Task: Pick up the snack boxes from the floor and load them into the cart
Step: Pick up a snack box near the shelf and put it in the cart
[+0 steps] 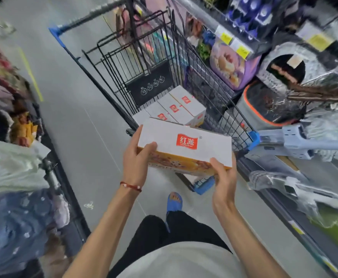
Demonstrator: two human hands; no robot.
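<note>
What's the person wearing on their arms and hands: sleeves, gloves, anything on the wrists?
No sleeves or gloves show on either side. The left hand has a thin red cord bracelet with a small pale bead at the wrist. The right hand shows no ring, watch or band in this view.

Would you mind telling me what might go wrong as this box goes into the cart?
The left hand and right hand grip the snack box only at its near corners, so the far end might dip and slip. The cart already holds a tight row of loaded boxes, so this one may land tilted on them or catch the wire rim.
</note>
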